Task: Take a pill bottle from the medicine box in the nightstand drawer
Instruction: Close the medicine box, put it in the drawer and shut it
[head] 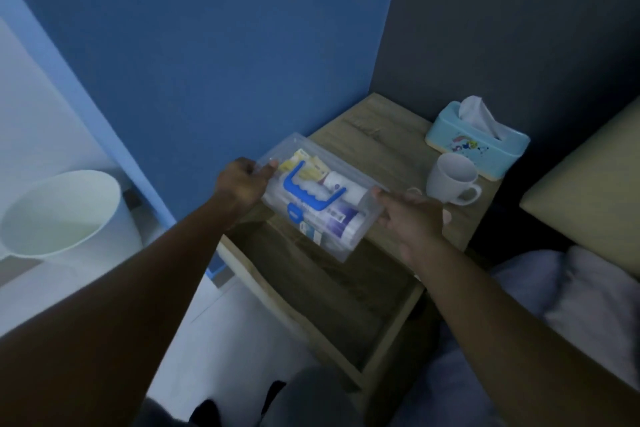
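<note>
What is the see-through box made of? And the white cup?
The medicine box looks like clear, glossy plastic: you can see the bottles through it, and its handle is blue plastic. The mug is probably glazed ceramic, smooth and white, though it could be plastic.

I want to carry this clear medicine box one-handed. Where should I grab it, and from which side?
Probably the blue handle on the lid of the medicine box, taken from above. It arches up across the lid's middle, leaving room for fingers underneath, so the load should hang balanced.
</note>
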